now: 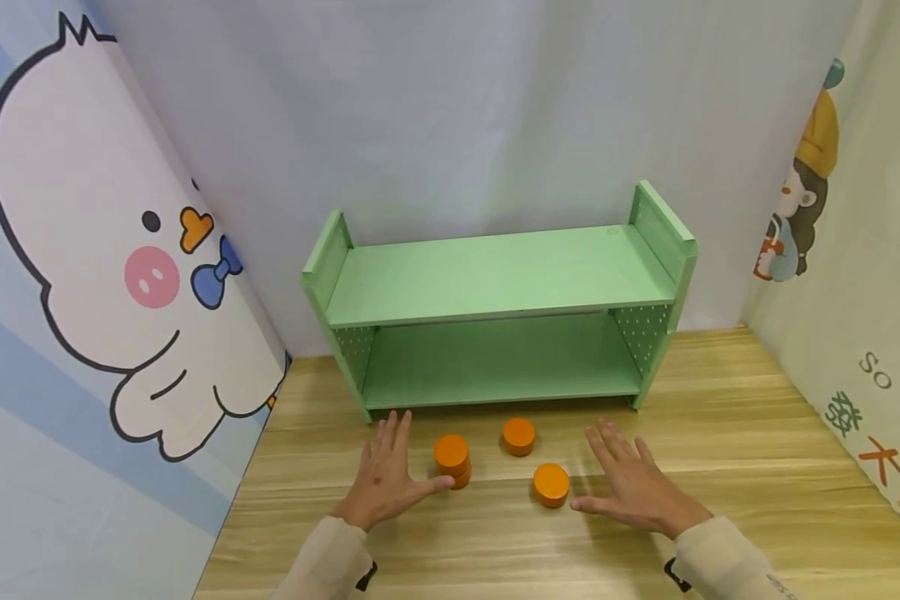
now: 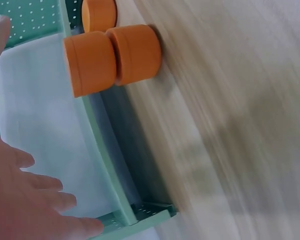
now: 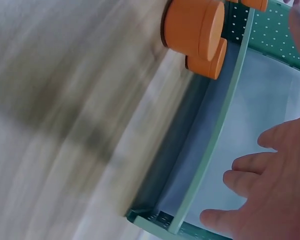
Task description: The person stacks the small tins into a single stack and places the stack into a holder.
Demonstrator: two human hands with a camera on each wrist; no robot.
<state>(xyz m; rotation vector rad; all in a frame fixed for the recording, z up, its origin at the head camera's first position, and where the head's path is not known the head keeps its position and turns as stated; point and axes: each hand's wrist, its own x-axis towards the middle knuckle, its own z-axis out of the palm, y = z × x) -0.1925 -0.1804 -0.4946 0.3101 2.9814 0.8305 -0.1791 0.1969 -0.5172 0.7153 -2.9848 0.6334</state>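
Note:
Two orange round containers stand stacked, the upper container sitting on the lower container. To their right are two single ones, a rear container and a front container. My left hand is spread just left of the stack, its thumb close to the lower container; whether it touches I cannot tell. My right hand, fingers straight, hovers right of the front container and holds nothing. In the left wrist view the stacked pair shows sideways beyond the thumb.
Behind the containers stands a light green two-tier shelf with raised sides and perforated lower side panels. It rests on a wood-grain table. A plain pale curtain hangs behind, with printed cartoon cloths at left and right.

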